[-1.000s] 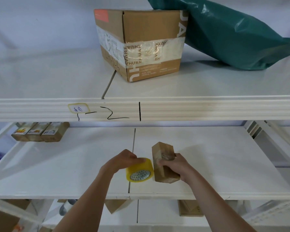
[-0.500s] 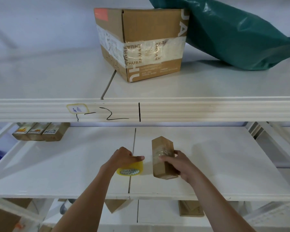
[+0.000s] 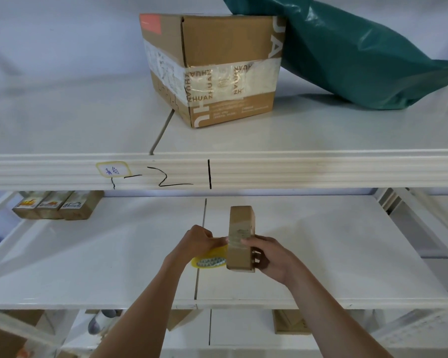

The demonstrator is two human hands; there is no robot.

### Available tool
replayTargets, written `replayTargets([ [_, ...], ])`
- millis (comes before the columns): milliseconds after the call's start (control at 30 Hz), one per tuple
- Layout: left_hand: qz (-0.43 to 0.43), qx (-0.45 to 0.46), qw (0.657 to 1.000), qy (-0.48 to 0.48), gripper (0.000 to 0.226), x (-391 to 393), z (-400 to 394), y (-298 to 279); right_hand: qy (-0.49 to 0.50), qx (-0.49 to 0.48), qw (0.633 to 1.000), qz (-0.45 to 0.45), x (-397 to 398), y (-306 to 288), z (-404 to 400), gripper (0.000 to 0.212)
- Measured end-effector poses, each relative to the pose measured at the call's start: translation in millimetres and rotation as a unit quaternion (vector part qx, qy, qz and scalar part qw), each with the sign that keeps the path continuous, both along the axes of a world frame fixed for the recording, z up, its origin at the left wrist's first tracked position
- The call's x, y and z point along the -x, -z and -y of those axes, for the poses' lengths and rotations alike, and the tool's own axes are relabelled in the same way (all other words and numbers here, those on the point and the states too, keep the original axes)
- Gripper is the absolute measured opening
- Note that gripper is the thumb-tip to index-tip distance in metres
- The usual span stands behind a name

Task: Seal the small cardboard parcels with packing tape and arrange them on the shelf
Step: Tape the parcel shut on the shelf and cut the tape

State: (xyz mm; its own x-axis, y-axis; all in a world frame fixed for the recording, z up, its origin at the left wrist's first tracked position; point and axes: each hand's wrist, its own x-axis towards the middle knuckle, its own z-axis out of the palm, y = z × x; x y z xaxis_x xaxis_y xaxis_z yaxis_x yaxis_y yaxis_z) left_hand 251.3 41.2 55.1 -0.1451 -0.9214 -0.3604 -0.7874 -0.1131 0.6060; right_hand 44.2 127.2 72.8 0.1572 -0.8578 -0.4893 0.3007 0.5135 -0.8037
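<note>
Two hands — right [image 3: 269, 257] gripping upright parcel [image 3: 241, 236], left [image 3: 199, 241] beside it clutching tape roll [image 3: 208, 260]

Both forearms are extended forward. Left hand [image 3: 199, 242] is curled around a tape roll [image 3: 209, 260]; right hand [image 3: 268, 255] is wrapped around a small parcel [image 3: 241, 236].

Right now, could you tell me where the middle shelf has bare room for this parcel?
The middle shelf is bare between the three sealed parcels at its back left and the hands, and again right of the held parcel. It is crowded where the left hand works the tape roll.
</note>
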Motion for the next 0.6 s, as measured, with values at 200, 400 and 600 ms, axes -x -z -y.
replayTargets([
  [200, 0.052, 0.015, 0.998, 0.014, 0.066, -1, -6, 6, -0.019, -0.010, 1.000, -0.015, 2, 4, -6, 0.025],
  [400, 0.121, 0.052, 0.990, 0.048, 0.061, 18, -15, -3, -0.018, -0.022, 0.983, -0.184, -12, 9, 1, 0.065],
  [600, 0.001, 0.006, 1.000, 0.028, 0.058, 11, -13, -10, 0.016, -0.045, 0.979, -0.199, 4, 4, 5, 0.042],
])
